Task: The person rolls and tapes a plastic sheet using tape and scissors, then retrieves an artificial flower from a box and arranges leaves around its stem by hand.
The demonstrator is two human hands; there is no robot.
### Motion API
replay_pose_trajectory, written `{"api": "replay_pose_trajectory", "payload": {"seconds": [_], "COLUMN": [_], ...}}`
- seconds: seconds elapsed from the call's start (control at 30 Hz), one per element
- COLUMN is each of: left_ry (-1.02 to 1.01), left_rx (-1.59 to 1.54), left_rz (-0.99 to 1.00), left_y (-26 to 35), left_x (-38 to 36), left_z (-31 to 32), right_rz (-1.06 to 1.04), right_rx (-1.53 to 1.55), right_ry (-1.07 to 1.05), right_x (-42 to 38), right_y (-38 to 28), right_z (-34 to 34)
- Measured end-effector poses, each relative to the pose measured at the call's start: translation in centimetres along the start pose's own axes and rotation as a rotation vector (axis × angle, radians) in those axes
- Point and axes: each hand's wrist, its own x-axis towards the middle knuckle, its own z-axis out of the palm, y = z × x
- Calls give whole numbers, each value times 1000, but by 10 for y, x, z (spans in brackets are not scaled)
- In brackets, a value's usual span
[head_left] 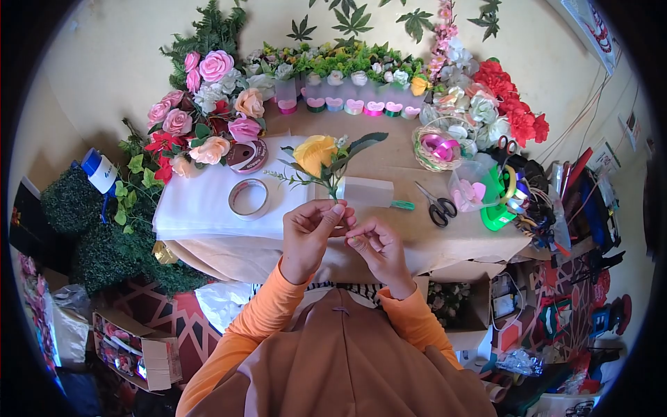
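Note:
My left hand [313, 233] pinches the stem of a yellow artificial rose [316, 156] between thumb and fingers, holding it upright over the front of the table. Green leaves and small sprigs surround the bloom. Close beside it, my right hand [381, 251] has thumb and forefinger pressed together just below the left fingertips; what lies between them is too small to make out. Behind the hands are a white block-like piece [368, 192] and a small green item [402, 205]. To the left, a tape roll [249, 199] rests on white sheets [191, 205].
Black scissors [442, 210] lie to the right, near a clear tub [467, 191] and a green container [497, 217]. A wicker basket [434, 147] holds ribbon. Artificial flowers [177, 121] crowd the back left, with a row of potted arrangements [354, 94] along the wall. An open carton [455, 306] stands below.

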Motion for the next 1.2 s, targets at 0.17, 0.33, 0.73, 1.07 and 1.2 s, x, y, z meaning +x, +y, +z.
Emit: {"api": "replay_pose_trajectory", "payload": {"seconds": [0.17,0.33,0.73,1.07,1.2], "left_ry": [7,4,-45,-23,-57], "left_rx": [39,70,258,264,456], "left_rz": [6,57,101,100,215], "left_y": [3,-2,-4,-5,-2], "left_x": [-4,-6,-9,-7,-7], "left_z": [7,9,12,10,7], "right_rz": [-8,46,106,62,85], "right_rx": [-18,-7,-52,-161,-118], "right_ry": [17,63,115,141,173], "right_x": [-1,1,3,3,3], "right_y": [-3,-6,-6,-8,-12], "right_z": [-1,1,-2,3,6]}}
